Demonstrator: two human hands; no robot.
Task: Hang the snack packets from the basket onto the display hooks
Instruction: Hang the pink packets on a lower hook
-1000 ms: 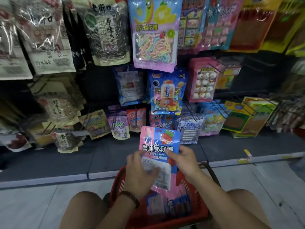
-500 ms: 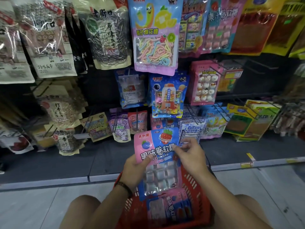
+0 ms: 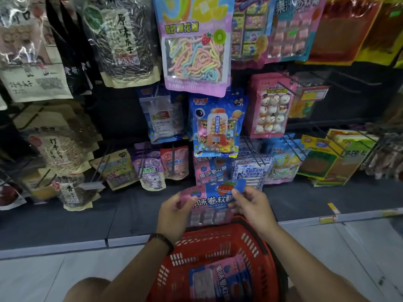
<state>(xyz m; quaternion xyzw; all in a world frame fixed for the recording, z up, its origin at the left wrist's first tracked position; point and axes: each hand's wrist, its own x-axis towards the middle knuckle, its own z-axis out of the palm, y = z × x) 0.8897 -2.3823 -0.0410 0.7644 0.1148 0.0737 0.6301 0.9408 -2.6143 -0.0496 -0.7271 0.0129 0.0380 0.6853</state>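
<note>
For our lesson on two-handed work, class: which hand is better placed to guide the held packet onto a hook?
Probably the right hand: it pinches the packet by its top corner, nearest the matching packets hanging just above. The left hand grips lower, on the side edge.

I see the packet as glossy plastic film, pink and blue, with a clear window lower down. The basket under it looks like hard red plastic, slotted and slightly shiny. The seed bags up left are clear, crinkled film that catches strong glare. The hooks read as thin dark metal wire. The shelf base looks dark and matt, the floor pale, smooth tile. The wristband looks dark and dull.
</note>
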